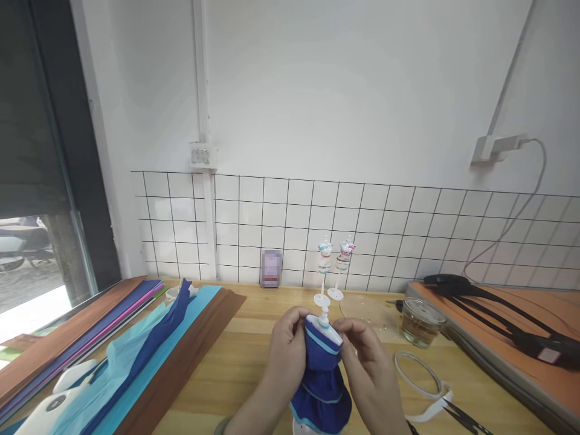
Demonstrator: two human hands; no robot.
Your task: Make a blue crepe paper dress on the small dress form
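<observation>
A small dark-blue doll dress (324,357) with light-blue trim and a ruffled skirt sits on a white miniature dress form (324,320), whose knobbed neck shows above the top edge. My left hand (290,341) is closed on the left side of the dress, thumb and fingers at its upper edge. On the right side, my right hand (368,356) pinches the top edge near the light-blue band. The fingertips of both hands are partly hidden by the cloth. Below, the skirt flares out between my wrists.
Two more miniature dress forms (324,260) wrapped with coloured bands stand by the wall grid. Right: a glass jar (422,323), a white ring of tape (419,370), black tweezers (464,417), an orange board (516,338). Left: folded fabrics (176,350) and white-handled scissors (58,402).
</observation>
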